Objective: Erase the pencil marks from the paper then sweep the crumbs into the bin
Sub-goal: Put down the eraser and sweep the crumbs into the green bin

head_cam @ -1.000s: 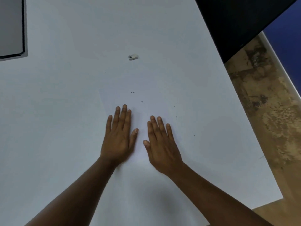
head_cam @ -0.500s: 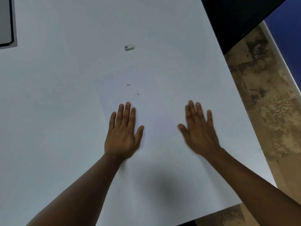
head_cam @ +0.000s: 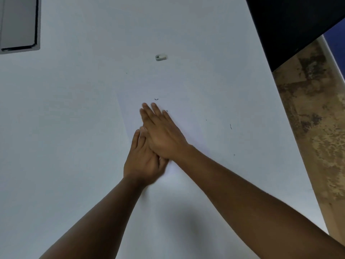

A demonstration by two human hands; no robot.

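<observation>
While both forearms reach up from the lower edge of the frame, the two hands meet near the middle of it, one laid across the other. The right hand [head_cam: 162, 136] lies on top, palm down, fingers straight and close together, pointing toward the upper left; it grips nothing. The left hand [head_cam: 142, 161] sits beneath it, also flat and spread out, palm down, with its fingertips partly covered by the right hand; it holds nothing either. Motion blur softens the edges of both hands, most at the left thumb.

Under the hands lies the paper [head_cam: 186, 113], a white sheet barely lighter than the white table [head_cam: 65, 128] it rests on; its left edge shows as a faint line running from mid-frame down toward the left hand. Small dark crumbs [head_cam: 156, 99] are scattered on it: a curled one just above the right fingertips, a speck touching close beside them, and thinner slivers further to the right of the frame, well apart from the hands.

Higher up, above the paper and just right of centre, a small white eraser [head_cam: 161, 57] lies on the table by itself. A grey flat panel with a dark border [head_cam: 20, 23] fills the upper left corner. A large black surface [head_cam: 291, 21] covers the upper right corner, and below it, along the right side, a mottled brown floor [head_cam: 313, 118] shows past the table's edge.
</observation>
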